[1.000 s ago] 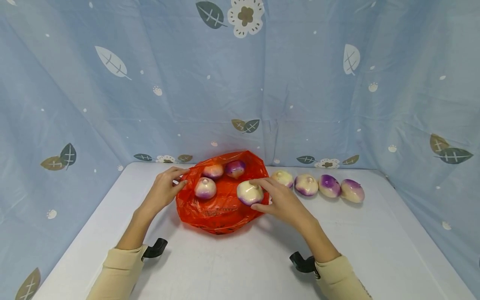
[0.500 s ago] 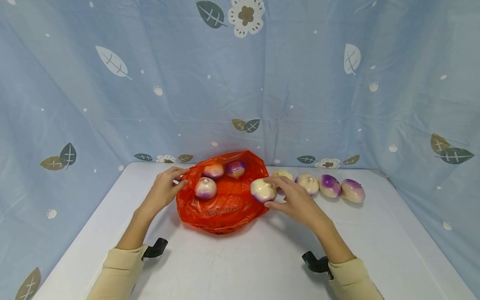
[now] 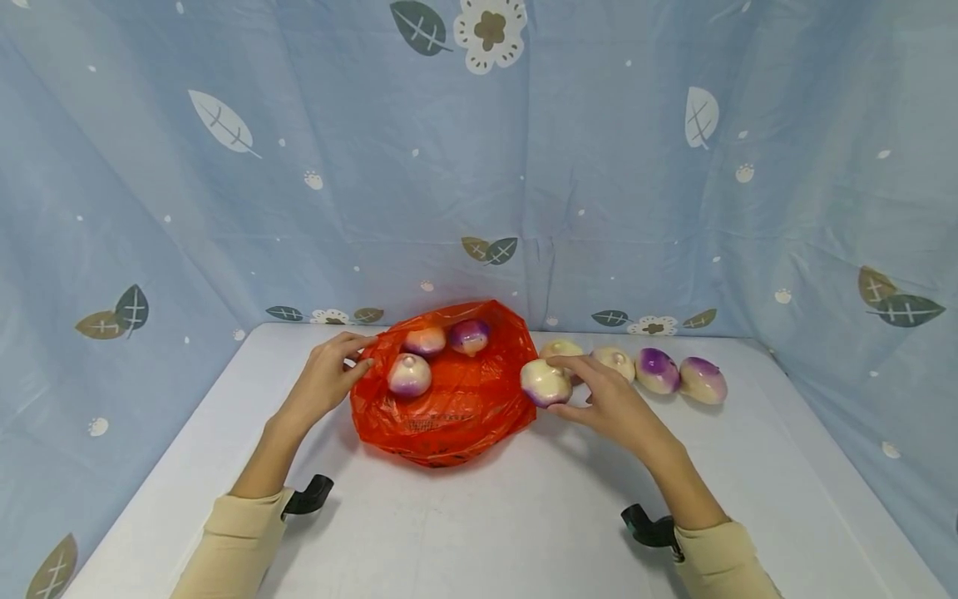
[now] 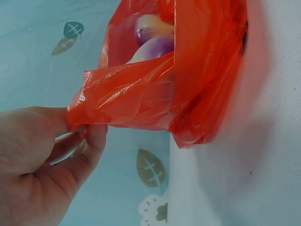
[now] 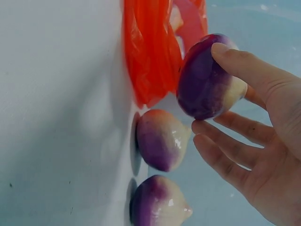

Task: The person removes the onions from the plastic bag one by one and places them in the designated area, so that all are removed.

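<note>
My left hand (image 3: pixel 327 374) pinches the left rim of a red plastic bag (image 3: pixel 467 416), its mouth held wide. In the left wrist view, thumb and fingers meet on the folded plastic. Three glossy purple-and-white turnips lie inside: one in front (image 3: pixel 409 376), an orange-tinged one (image 3: pixel 424 341) and a darker purple one (image 3: pixel 469 337) behind. At the bag's right rim, my right hand (image 3: pixel 609 408) grips another turnip (image 3: pixel 545 384) between thumb and fingers. The right wrist view shows this turnip's dark purple side (image 5: pixel 200 82), raised above the table beside the bag.
Several more turnips stand in a row to the right of the bag, the nearest (image 3: pixel 561 348) partly behind my right hand and the farthest (image 3: pixel 703 381) at the right end. The white table (image 3: pixel 449 532) ends at a blue patterned curtain (image 3: pixel 374 166).
My right hand has moved right with its turnip, from over the bag's mouth to the right rim. The left hand stays on the rim, and the turnips in the bag have not moved.
</note>
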Demonstrator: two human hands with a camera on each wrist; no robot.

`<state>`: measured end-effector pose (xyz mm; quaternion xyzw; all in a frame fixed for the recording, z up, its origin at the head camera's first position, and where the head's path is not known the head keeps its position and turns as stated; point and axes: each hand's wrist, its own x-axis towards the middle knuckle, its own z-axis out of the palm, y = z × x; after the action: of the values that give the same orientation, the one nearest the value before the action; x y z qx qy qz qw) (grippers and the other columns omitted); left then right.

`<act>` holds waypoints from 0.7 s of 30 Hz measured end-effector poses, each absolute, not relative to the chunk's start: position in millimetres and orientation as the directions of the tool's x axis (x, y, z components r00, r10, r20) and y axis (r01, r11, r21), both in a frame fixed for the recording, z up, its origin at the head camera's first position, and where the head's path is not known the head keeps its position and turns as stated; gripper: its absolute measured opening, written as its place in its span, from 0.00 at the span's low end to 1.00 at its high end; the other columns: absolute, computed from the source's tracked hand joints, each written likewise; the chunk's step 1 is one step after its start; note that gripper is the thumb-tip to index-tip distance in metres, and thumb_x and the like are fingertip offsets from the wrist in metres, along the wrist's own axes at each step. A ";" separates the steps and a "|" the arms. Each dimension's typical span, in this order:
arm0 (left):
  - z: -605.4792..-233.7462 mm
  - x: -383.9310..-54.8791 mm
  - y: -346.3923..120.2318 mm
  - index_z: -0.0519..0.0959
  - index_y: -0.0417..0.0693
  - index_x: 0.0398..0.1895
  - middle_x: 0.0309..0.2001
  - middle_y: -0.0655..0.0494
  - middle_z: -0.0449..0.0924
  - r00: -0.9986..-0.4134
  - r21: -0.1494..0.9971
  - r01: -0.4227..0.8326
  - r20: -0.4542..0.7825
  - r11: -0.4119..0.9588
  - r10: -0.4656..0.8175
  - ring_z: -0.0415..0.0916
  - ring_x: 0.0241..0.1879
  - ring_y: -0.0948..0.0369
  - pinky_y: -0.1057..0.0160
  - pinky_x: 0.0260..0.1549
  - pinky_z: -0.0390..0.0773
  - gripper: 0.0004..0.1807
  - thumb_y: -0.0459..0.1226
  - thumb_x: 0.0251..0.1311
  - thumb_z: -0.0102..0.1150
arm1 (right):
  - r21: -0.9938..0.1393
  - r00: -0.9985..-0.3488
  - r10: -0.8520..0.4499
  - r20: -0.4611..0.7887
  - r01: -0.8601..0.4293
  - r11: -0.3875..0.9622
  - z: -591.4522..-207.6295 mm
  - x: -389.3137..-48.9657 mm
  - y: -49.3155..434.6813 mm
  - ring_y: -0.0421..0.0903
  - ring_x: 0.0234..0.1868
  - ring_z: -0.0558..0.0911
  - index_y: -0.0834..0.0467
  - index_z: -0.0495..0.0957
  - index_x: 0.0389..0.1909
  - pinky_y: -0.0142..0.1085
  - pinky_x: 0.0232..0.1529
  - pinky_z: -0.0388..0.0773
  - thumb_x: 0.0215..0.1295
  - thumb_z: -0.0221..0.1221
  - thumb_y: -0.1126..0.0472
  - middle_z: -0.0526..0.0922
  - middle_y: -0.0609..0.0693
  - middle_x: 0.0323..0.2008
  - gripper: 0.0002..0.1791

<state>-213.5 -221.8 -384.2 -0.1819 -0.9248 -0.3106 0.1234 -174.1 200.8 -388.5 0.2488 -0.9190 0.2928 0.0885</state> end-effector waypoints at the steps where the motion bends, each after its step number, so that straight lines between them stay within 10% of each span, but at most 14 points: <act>1: -384.2 -213.5 -221.8 0.79 0.39 0.57 0.51 0.42 0.81 -0.904 0.529 0.412 0.341 0.742 0.259 0.83 0.39 0.51 0.52 0.36 0.87 0.20 0.29 0.61 0.62 | -0.497 -0.864 -0.402 0.302 -0.503 0.707 -389.0 -174.1 201.9 0.43 0.46 0.81 0.46 0.73 0.63 0.40 0.41 0.85 0.51 0.74 0.50 0.80 0.44 0.47 0.36; 21: -386.2 -214.9 -222.4 0.80 0.37 0.55 0.49 0.41 0.82 -0.895 0.521 0.427 0.359 0.739 0.264 0.84 0.38 0.50 0.52 0.35 0.87 0.20 0.28 0.59 0.64 | -0.541 -0.890 -0.407 0.203 -0.449 0.711 -391.6 -174.3 218.3 0.44 0.46 0.84 0.47 0.74 0.60 0.40 0.38 0.85 0.50 0.74 0.51 0.81 0.44 0.51 0.34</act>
<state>-214.9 -222.4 -386.2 -0.1871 -0.9231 -0.3089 0.1321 -174.3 218.3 -391.6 0.2316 -0.9243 0.3014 0.0343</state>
